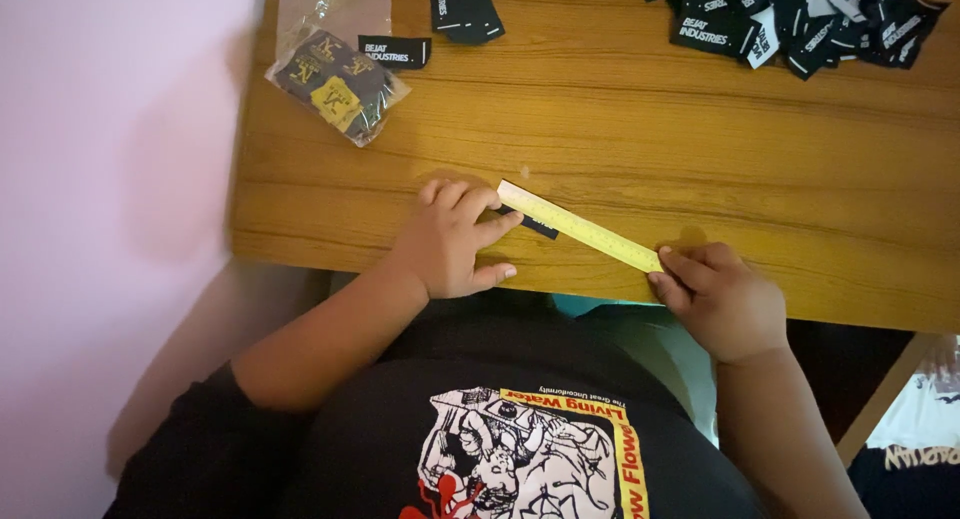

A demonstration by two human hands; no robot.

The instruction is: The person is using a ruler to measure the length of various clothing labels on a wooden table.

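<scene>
A: Head view, quick pass. Left hand (447,241)?

B: Center of frame, near the table (700,139) front edge. Fingers curled down, pressing the upper-left end of the ruler (580,228). A small black label (532,222) pokes out from under that end, just right of the fingertips, mostly covered.

A: Right hand (722,299)?

B: Center right, at the table edge. Fingertips pinch the ruler's lower-right end. Not a fist, more a light hold with thumb and forefinger.

A: Ruler orientation?

B: Yellow, flat on the wood, slanting from upper left down to lower right between the two hands.

A: Progress?

B: My read: one label is under the ruler being lined up or measured. No mark or cut visible on it, though it is too small to be sure. So that label looks mid-step.

A: What's left?

B: A big heap of black labels (800,19) sits in the upper right corner, well apart from the hands, looks untouched. Two more black labels (440,19) at top center. No separate finished stack that I can see, so I'd judge this early, most of the pile still to go.

A: Other stuff?

B: A clear bag (338,84) with dark and yellow patches, upper left of the table. Pink blurred area fills the left edge, can't tell what it is. The person's black printed shirt (520,449) fills the bottom.
</scene>
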